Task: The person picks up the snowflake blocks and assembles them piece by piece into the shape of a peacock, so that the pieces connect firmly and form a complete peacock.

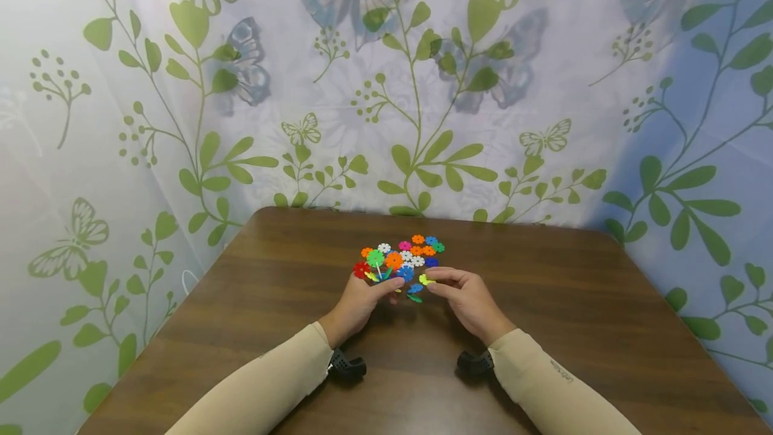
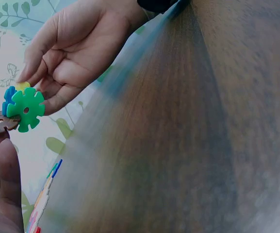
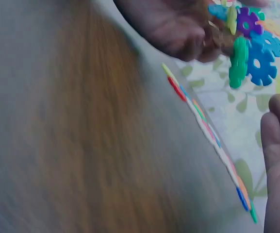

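My left hand [image 1: 356,304] holds a cluster of interlocked, notched snowflake discs. Among them are a bright green disc [image 1: 375,257], an orange one [image 1: 394,260] and a blue one [image 1: 404,273]. Just right of the cluster, my right hand [image 1: 477,304] pinches a yellow disc [image 1: 424,280] between thumb and fingers. Seen from the left wrist, a green disc [image 2: 27,110] and a brown disc [image 2: 3,123] join at the cluster's edge, above my left fingers [image 2: 8,170]. The right wrist view shows blue [image 3: 261,63] and purple [image 3: 249,22] discs in the cluster.
Behind the hands, several loose discs in orange [image 1: 418,239], white [image 1: 418,261], pink [image 1: 404,246] and other colours lie flat on the brown wooden table [image 1: 290,254]. A curtain [image 1: 423,86] with leaves and butterflies hangs along the table's far edge.
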The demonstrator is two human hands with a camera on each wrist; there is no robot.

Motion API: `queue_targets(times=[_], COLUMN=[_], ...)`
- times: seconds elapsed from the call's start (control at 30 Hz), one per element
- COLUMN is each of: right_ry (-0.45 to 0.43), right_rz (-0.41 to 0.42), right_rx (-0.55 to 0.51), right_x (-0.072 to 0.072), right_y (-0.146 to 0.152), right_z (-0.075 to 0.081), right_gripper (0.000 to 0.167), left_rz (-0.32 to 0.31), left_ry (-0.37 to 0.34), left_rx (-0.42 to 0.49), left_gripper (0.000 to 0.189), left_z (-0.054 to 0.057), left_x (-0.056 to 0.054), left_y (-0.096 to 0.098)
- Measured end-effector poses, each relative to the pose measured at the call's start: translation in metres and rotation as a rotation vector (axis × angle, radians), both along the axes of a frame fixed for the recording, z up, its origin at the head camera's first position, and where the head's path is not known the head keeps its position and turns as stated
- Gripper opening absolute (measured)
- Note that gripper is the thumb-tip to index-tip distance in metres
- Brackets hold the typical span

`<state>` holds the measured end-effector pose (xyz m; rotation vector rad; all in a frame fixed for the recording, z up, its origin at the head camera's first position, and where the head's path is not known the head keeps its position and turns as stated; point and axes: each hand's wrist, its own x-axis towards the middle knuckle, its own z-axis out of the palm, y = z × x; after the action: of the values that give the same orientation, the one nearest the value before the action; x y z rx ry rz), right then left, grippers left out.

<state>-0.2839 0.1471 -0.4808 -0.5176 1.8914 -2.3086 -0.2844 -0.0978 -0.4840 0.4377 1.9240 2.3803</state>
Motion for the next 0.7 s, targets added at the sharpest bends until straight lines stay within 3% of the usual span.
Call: queue_targets(times=[0.27, 0.7], right_ry=[0.010, 0.022], right_rz=[0.012, 0.013], right_rx=[-0.004, -0.038], right_x=[0.008, 0.011], right_y=[-0.008, -0.013], right_z=[0.004, 0.001], right_gripper=[0.036, 0.032], left_rz=[-0.022, -0.027], left_ry=[-0.015, -0.019], left_rx=[0.002, 0.018], left_gripper=[0.050, 0.041], left_z=[0.000, 0.000], left_x=[0.001, 0.000], left_y=[-0.002, 0.000])
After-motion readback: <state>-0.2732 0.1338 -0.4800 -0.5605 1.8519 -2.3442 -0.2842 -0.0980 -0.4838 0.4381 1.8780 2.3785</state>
